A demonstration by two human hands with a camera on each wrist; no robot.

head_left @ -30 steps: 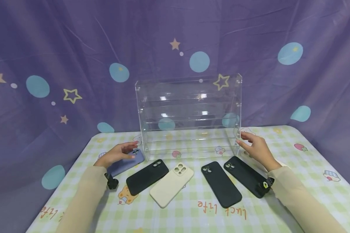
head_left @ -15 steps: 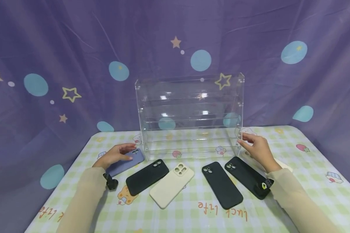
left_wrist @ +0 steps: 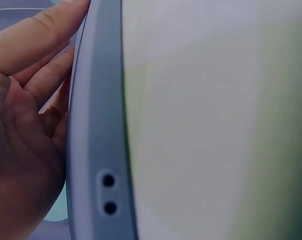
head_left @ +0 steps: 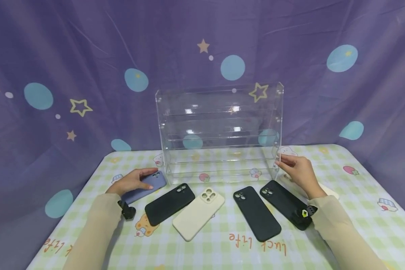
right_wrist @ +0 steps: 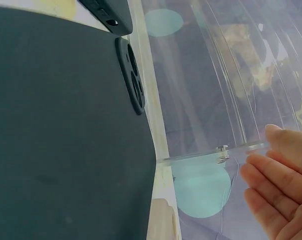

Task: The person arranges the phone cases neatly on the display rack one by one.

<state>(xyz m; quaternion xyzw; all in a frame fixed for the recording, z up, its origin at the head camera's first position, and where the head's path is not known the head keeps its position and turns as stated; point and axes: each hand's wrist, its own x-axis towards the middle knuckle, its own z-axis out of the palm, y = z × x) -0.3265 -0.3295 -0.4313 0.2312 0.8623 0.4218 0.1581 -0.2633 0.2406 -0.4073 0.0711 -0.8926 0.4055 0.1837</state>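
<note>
My left hand [head_left: 132,182] spans a lavender-blue phone case [head_left: 158,182] at the left of the table, thumb along the near long edge and fingers at the far one. In the left wrist view the case's side wall [left_wrist: 108,125], with two small holes, stands close to the lens. At the right, my right hand [head_left: 299,173] pinches the lower side panel of a clear acrylic tiered rack [head_left: 222,129]. In the right wrist view the panel runs between the thumb [right_wrist: 288,145] and the curved fingers [right_wrist: 271,185]. A cream phone case [head_left: 327,190] lies partly hidden under the right forearm.
Before the rack lie a black phone case [head_left: 170,205], a cream one [head_left: 197,217] and two dark green ones [head_left: 256,215] [head_left: 285,206]. The checked tablecloth [head_left: 155,251] covers the table, with a purple curtain [head_left: 87,56] behind.
My left hand has lowered onto the lavender-blue case; its thumb has gone from over the top to the near edge. My right hand stays at the rack's side.
</note>
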